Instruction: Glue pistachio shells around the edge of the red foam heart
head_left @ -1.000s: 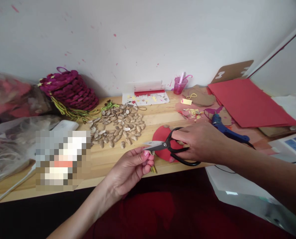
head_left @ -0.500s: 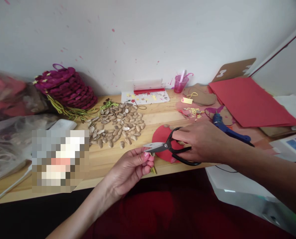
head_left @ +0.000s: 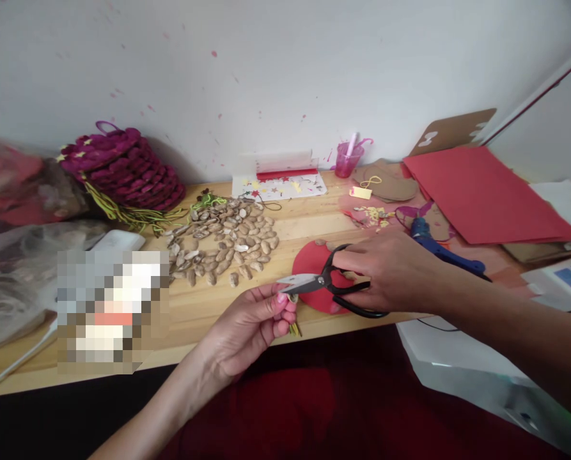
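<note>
Scissors (head_left: pixel 321 281): right hand (head_left: pixel 385 271) wrapped round the handles, blades slightly parted at the left fingertips, beside/over the red disc (head_left: pixel 308 262). Left hand (head_left: pixel 251 319) pinches a small pale piece (head_left: pixel 293 298), green-yellow strands (head_left: pixel 295 329) below. Pose practically unchanged over the last second; reads as no visible cutting progress.

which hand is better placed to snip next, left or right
Probably the right hand: it holds the scissors by their black handles, the blades slightly apart and pointing toward the left hand, which pinches a small piece and seems better suited to steadying.
</note>
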### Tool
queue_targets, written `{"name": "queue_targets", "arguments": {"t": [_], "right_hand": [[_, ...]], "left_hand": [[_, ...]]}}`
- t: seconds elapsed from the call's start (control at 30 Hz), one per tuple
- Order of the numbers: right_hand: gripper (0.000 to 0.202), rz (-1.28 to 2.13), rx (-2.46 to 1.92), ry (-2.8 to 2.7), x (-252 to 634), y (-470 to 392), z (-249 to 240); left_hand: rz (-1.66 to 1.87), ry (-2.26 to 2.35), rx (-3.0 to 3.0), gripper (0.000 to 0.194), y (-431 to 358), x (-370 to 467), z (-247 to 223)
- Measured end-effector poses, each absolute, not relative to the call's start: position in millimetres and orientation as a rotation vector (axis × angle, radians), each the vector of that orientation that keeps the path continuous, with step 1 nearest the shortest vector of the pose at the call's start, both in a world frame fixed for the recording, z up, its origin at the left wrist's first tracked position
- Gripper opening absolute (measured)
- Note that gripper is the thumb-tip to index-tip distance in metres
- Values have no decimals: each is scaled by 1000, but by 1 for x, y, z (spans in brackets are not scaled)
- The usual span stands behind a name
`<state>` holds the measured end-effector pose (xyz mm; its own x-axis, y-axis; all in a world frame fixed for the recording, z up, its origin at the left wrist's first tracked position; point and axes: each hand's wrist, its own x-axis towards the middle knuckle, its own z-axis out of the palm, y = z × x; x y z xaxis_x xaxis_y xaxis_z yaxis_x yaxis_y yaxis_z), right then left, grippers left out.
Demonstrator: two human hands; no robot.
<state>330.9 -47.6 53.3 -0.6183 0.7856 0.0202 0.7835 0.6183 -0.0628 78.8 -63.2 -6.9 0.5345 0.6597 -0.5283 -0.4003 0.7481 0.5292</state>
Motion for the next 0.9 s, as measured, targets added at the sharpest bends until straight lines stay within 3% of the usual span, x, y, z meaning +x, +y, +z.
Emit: {"name": "queue_targets", "arguments": {"t": [0.53,0.9], "right_hand": [[22,117,-1429,-2796,333,-45,47],[24,101,-1983,-2247,388,18,54]], "left_hand": [[622,796,394,30,-63,79,-11],[727,925,404,36,-60,73,-9]]}}
